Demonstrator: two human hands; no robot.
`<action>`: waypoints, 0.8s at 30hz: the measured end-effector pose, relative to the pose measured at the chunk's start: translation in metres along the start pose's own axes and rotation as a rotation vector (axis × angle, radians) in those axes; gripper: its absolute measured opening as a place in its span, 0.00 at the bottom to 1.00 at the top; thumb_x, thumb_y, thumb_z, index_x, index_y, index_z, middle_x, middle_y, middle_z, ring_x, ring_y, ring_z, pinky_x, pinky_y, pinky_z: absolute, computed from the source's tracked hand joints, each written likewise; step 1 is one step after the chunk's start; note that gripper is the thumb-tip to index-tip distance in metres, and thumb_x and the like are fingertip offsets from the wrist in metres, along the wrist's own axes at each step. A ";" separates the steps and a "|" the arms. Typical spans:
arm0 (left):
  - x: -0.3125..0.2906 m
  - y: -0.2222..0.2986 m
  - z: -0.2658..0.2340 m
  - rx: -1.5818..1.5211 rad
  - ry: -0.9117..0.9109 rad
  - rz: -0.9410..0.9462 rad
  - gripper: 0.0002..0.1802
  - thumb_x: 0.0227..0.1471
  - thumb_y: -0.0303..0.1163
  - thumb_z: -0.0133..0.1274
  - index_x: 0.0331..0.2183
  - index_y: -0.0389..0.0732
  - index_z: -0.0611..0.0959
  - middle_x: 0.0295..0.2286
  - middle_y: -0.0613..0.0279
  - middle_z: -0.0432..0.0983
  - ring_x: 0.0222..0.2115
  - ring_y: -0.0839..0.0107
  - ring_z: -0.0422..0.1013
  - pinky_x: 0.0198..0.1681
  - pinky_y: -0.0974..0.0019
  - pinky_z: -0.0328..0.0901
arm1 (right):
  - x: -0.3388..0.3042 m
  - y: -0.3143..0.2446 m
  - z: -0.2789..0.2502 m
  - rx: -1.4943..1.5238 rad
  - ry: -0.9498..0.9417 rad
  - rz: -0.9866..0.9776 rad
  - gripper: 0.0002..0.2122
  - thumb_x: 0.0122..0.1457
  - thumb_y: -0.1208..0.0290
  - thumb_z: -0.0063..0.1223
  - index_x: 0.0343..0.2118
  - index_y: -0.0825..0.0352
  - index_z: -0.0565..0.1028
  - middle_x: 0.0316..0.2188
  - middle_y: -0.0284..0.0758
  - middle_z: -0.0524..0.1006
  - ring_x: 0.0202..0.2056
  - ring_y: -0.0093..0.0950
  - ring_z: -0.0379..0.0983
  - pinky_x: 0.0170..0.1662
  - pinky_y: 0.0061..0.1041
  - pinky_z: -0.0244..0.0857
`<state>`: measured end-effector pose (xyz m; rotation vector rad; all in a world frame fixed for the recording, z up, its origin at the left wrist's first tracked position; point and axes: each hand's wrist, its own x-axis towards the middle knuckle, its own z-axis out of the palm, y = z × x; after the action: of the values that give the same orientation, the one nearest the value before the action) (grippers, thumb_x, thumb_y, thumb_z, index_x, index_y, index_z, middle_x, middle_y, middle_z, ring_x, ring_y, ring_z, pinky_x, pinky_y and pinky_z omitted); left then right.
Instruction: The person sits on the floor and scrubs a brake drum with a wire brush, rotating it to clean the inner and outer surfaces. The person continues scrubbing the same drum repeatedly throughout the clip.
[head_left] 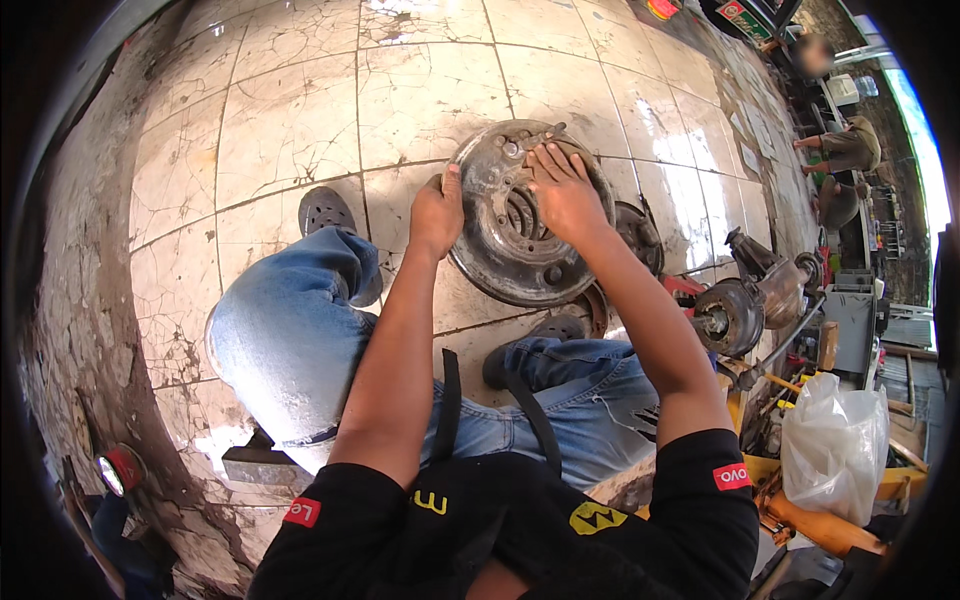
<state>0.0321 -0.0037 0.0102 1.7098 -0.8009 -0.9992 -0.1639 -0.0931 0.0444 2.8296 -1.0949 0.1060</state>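
Note:
A round, worn metal brake backing plate [520,285] with a large central opening and several smaller holes is in front of me, above the tiled floor, between my feet. My left hand [438,212] grips its left rim, thumb up along the edge and the other fingers mostly hidden. On the plate's upper right face lies my right hand [565,192], fingers stretched out and flat against the metal. Whether anything thin is under that palm, I cannot tell. Behind the plate's right side, another dark round part [640,238] partly shows.
An axle assembly with a drum [730,318] lies to the right, near a red metal piece [683,288]. A clear plastic bag [835,445] sits among tools and timber at lower right. A dark block [262,462] is by my left knee. People [850,150] are at the far right.

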 end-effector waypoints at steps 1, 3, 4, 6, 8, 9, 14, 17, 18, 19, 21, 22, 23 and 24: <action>0.000 0.001 0.000 0.001 -0.006 -0.002 0.37 0.63 0.55 0.35 0.45 0.26 0.76 0.37 0.34 0.76 0.42 0.45 0.73 0.47 0.57 0.64 | 0.003 0.007 -0.004 -0.015 -0.012 -0.049 0.20 0.64 0.65 0.43 0.57 0.67 0.67 0.61 0.39 0.64 0.64 0.38 0.53 0.65 0.46 0.44; -0.002 0.009 -0.003 -0.002 -0.038 -0.003 0.36 0.63 0.54 0.35 0.44 0.26 0.77 0.37 0.34 0.76 0.42 0.45 0.73 0.47 0.57 0.64 | 0.008 0.008 -0.008 -0.094 -0.025 0.061 0.20 0.64 0.64 0.43 0.57 0.67 0.67 0.61 0.38 0.64 0.65 0.36 0.52 0.65 0.47 0.43; -0.004 0.010 -0.003 0.015 -0.041 -0.008 0.36 0.63 0.54 0.35 0.44 0.26 0.77 0.37 0.34 0.76 0.42 0.45 0.73 0.47 0.57 0.64 | 0.009 0.006 -0.008 -0.134 -0.032 0.117 0.21 0.64 0.64 0.43 0.57 0.67 0.67 0.61 0.38 0.64 0.65 0.36 0.52 0.65 0.47 0.43; -0.005 0.013 -0.004 0.051 -0.030 -0.013 0.36 0.63 0.55 0.36 0.44 0.25 0.76 0.37 0.34 0.76 0.42 0.45 0.73 0.47 0.57 0.64 | 0.003 0.001 0.000 -0.086 0.019 0.091 0.21 0.63 0.63 0.44 0.56 0.67 0.68 0.60 0.37 0.65 0.64 0.37 0.52 0.64 0.48 0.42; -0.002 0.007 -0.003 0.034 -0.004 0.020 0.37 0.63 0.55 0.36 0.44 0.25 0.77 0.37 0.34 0.76 0.42 0.45 0.73 0.46 0.56 0.65 | -0.003 -0.003 0.000 0.015 0.034 0.011 0.21 0.63 0.63 0.44 0.55 0.68 0.68 0.59 0.37 0.66 0.64 0.38 0.52 0.64 0.50 0.42; -0.002 0.004 -0.003 0.026 0.010 0.035 0.37 0.63 0.55 0.36 0.44 0.25 0.77 0.37 0.34 0.76 0.41 0.45 0.73 0.46 0.56 0.65 | 0.001 0.004 -0.008 -0.046 0.013 -0.045 0.21 0.63 0.63 0.43 0.56 0.68 0.68 0.59 0.37 0.66 0.64 0.38 0.53 0.64 0.49 0.41; -0.002 0.006 -0.001 0.017 -0.025 0.000 0.37 0.62 0.56 0.36 0.43 0.26 0.77 0.36 0.35 0.77 0.41 0.45 0.73 0.45 0.56 0.65 | 0.003 0.003 -0.003 -0.097 0.012 0.083 0.20 0.63 0.64 0.42 0.56 0.66 0.68 0.60 0.35 0.66 0.64 0.36 0.52 0.65 0.48 0.40; 0.001 0.006 -0.003 0.035 -0.029 -0.006 0.37 0.62 0.56 0.36 0.43 0.27 0.77 0.36 0.36 0.77 0.41 0.45 0.73 0.45 0.55 0.65 | 0.001 0.006 -0.010 -0.088 0.045 -0.026 0.20 0.63 0.63 0.44 0.56 0.65 0.69 0.59 0.36 0.67 0.64 0.36 0.53 0.64 0.44 0.42; 0.000 0.010 -0.003 0.052 -0.049 -0.014 0.37 0.62 0.56 0.36 0.43 0.27 0.77 0.36 0.36 0.77 0.41 0.45 0.73 0.45 0.55 0.65 | 0.002 0.007 -0.010 -0.118 0.030 0.031 0.20 0.63 0.64 0.43 0.56 0.65 0.69 0.59 0.35 0.66 0.64 0.36 0.52 0.64 0.47 0.42; 0.000 0.011 -0.003 0.068 -0.057 -0.016 0.36 0.62 0.56 0.36 0.43 0.27 0.77 0.36 0.36 0.77 0.41 0.45 0.73 0.45 0.56 0.65 | 0.003 0.007 -0.009 -0.148 0.015 0.087 0.20 0.64 0.64 0.42 0.57 0.65 0.68 0.60 0.35 0.66 0.64 0.37 0.52 0.64 0.50 0.41; 0.000 0.013 -0.003 0.097 -0.060 -0.023 0.36 0.62 0.56 0.36 0.43 0.27 0.78 0.36 0.36 0.77 0.41 0.45 0.73 0.45 0.56 0.65 | 0.003 0.003 -0.009 -0.122 -0.001 0.094 0.20 0.64 0.64 0.41 0.57 0.64 0.68 0.60 0.34 0.66 0.65 0.38 0.52 0.64 0.53 0.41; 0.000 0.008 -0.003 0.074 -0.037 -0.009 0.36 0.62 0.56 0.36 0.43 0.27 0.78 0.36 0.36 0.77 0.41 0.45 0.73 0.45 0.55 0.65 | -0.003 -0.003 -0.006 -0.067 -0.003 0.051 0.20 0.64 0.64 0.41 0.57 0.64 0.68 0.60 0.34 0.66 0.65 0.39 0.52 0.64 0.54 0.41; -0.001 0.006 -0.003 0.052 -0.013 0.005 0.36 0.62 0.56 0.36 0.42 0.27 0.78 0.36 0.36 0.77 0.41 0.45 0.73 0.45 0.55 0.65 | -0.005 -0.006 -0.005 -0.012 -0.005 0.007 0.20 0.64 0.64 0.41 0.57 0.64 0.68 0.60 0.33 0.66 0.64 0.39 0.52 0.63 0.55 0.41; -0.001 0.003 -0.003 0.029 0.011 0.019 0.36 0.62 0.56 0.36 0.42 0.27 0.78 0.36 0.35 0.77 0.41 0.44 0.73 0.45 0.55 0.65 | -0.004 -0.003 -0.007 -0.065 0.001 0.036 0.20 0.64 0.64 0.41 0.57 0.64 0.68 0.60 0.34 0.66 0.64 0.39 0.52 0.63 0.55 0.41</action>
<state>0.0343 -0.0021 0.0142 1.7282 -0.8271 -0.9690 -0.1647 -0.0874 0.0504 2.7530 -1.1284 0.0731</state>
